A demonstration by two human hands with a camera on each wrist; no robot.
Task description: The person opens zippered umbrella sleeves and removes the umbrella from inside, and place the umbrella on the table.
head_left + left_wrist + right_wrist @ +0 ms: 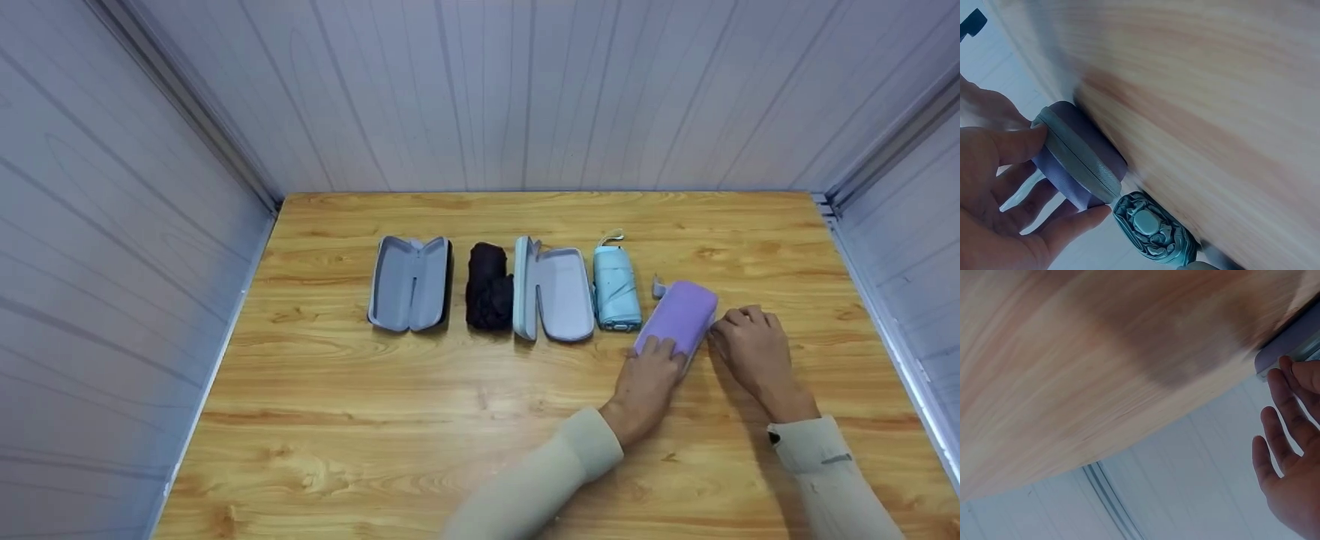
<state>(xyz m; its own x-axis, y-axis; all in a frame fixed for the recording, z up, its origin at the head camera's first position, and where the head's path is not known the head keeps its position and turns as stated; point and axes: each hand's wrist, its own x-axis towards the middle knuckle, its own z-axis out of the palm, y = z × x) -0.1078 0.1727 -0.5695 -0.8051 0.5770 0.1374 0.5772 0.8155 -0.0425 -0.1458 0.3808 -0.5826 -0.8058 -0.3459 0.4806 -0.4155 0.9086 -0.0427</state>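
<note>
A purple zippered case (679,311) lies slanted at the right of the table, its lid down. My left hand (649,379) grips its near end, fingers over the top; in the left wrist view the thumb and fingers span the case's end across the grey zipper band (1081,154). On the case's right side, my right hand (752,349) has thumb and index finger pinched together at the zipper edge, the other fingers spread in the right wrist view. The zipper pull itself is hidden behind those fingertips. A small grey strap (658,287) sticks out at the case's far left.
Left of the purple case lies a folded light blue umbrella (616,289). Beyond it stand an opened pale blue case (566,296), a black folded umbrella (487,289) and an opened dark case with grey lining (410,285). Panelled walls (487,97) enclose the wooden table (360,450).
</note>
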